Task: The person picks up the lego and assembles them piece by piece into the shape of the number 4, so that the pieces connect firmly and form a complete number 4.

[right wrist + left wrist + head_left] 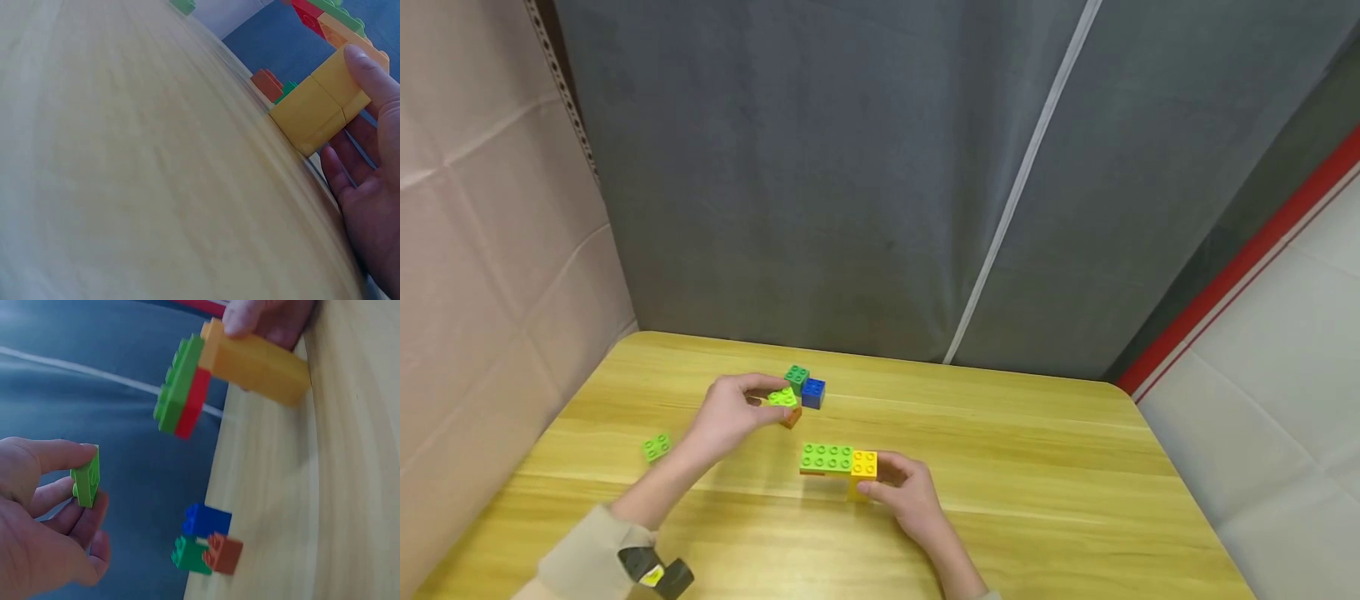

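Between thumb and fingers, my left hand pinches a thin lime-green toy brick, raised off the table. My right hand grips a built piece by its yellow column, which stands upright on the table. From the column's top, a long green brick juts out to the left, with a red brick under it. Beyond my left hand, a dark green brick, a blue brick and an orange-brown brick sit close together, studs up.
Another light green brick lies alone at the left, beside my left forearm. The wooden table ends at a grey curtain behind. Pale panels stand at both sides, the right one edged in red.
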### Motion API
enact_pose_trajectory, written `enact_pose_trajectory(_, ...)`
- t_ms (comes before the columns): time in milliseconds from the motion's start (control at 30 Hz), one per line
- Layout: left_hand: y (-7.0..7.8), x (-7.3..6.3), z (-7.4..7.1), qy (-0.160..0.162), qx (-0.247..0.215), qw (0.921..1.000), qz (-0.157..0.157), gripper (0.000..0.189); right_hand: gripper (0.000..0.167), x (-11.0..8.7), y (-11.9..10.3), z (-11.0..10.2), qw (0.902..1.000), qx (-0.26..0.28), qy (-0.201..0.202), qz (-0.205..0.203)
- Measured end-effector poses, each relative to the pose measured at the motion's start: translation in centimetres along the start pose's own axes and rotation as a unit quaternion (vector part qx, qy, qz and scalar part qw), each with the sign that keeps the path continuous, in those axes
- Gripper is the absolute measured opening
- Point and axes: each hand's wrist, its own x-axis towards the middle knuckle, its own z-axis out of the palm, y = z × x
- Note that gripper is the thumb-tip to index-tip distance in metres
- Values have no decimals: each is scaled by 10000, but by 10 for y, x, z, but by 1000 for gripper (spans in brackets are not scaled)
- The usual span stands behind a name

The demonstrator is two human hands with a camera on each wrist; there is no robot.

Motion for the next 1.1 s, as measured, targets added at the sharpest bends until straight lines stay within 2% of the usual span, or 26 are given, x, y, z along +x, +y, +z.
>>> enact_pose_trajectory(200,16,-8,11,-361,-182,9989,236,40,39,-1,0,1,10000,-12,-19,-41)
enact_pose_trajectory(400,28,-17,25,-908,-237,9908,970,37,38,0,1,1,9999,-51,-84,-108)
enact_pose_trajectory(500,31,-19,33,-990,-230,9873,1222,34,38,0,1,2,9999,-78,-66,-129)
enact_pose_trajectory(667,30,-18,46,-1031,-275,9854,1328,32,38,0,1,4,9998,-109,-7,-154)
enact_pose_trajectory(933,30,-19,65,-1330,383,9715,1925,27,37,2,4,6,9995,-220,-41,-205)
enact_pose_trajectory(1100,30,-20,74,-1506,537,9669,1991,28,36,2,3,6,9991,-345,-65,-232)
